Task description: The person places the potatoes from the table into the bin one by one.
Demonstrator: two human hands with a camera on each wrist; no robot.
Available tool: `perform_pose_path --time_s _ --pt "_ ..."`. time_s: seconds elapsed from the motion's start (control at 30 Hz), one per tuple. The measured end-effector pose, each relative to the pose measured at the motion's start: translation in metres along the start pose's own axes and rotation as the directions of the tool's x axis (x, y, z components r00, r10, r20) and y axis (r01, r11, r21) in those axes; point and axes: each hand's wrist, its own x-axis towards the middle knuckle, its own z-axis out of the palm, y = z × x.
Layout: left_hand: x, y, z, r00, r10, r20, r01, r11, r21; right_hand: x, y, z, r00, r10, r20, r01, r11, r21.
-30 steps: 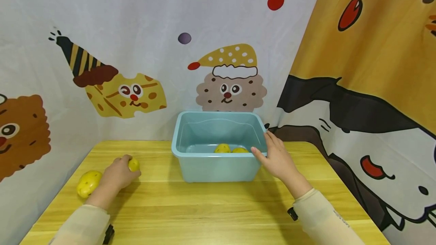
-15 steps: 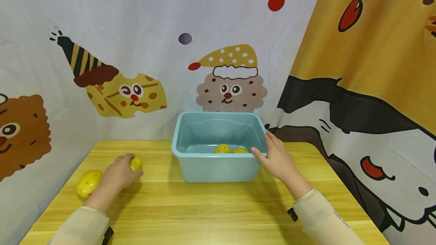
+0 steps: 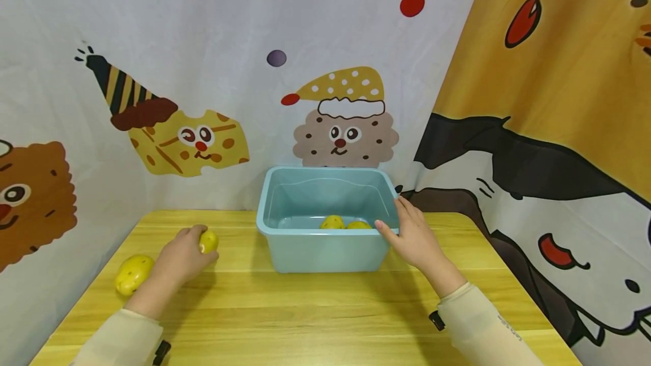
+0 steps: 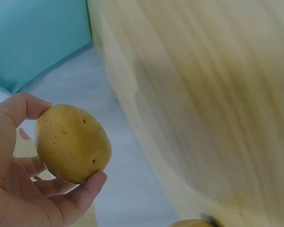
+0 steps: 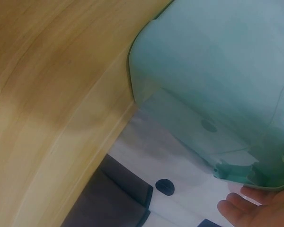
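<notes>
In the left wrist view my left hand (image 4: pixel 42 189) holds a yellow-brown potato (image 4: pixel 73 144) between thumb and fingers. The head view has the left hand (image 3: pixel 182 258) at the table's left side, its potato (image 3: pixel 208 242) just above the wood. A larger potato (image 3: pixel 134 274) lies behind the wrist, near the left edge. My right hand (image 3: pixel 416 234) rests on the front right corner of a light blue plastic bin (image 3: pixel 325 253), thumb over the rim and fingers fairly straight. From the right wrist view, the right hand's fingers (image 5: pixel 246 208) touch beneath the rim. Two potatoes (image 3: pixel 333 222) show inside the bin.
The bin stands at the back middle of the wooden table (image 3: pixel 315 321). A cartoon-printed curtain (image 3: pixel 213 27) hangs close behind and along both sides. A black clip-like piece sits at each cuff.
My left hand has shifted slightly right and upward in the head view, the potato moving with it. The right hand and the bin have stayed in place.
</notes>
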Motion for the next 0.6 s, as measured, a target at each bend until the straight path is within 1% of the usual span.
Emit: perform_pose_path --time_s 0.33,0.6 --pt "-0.004 0.013 -0.005 0.998 0.038 -0.049 -0.038 0.999 -0.007 0.000 0.001 0.001 1.000 0.000 -0.003 0.000 1.000 0.001" --pt "-0.005 0.020 -0.008 0.996 0.054 -0.067 -0.055 0.998 -0.007 0.000 0.001 0.001 1.000 -0.002 -0.008 0.002 1.000 0.003"
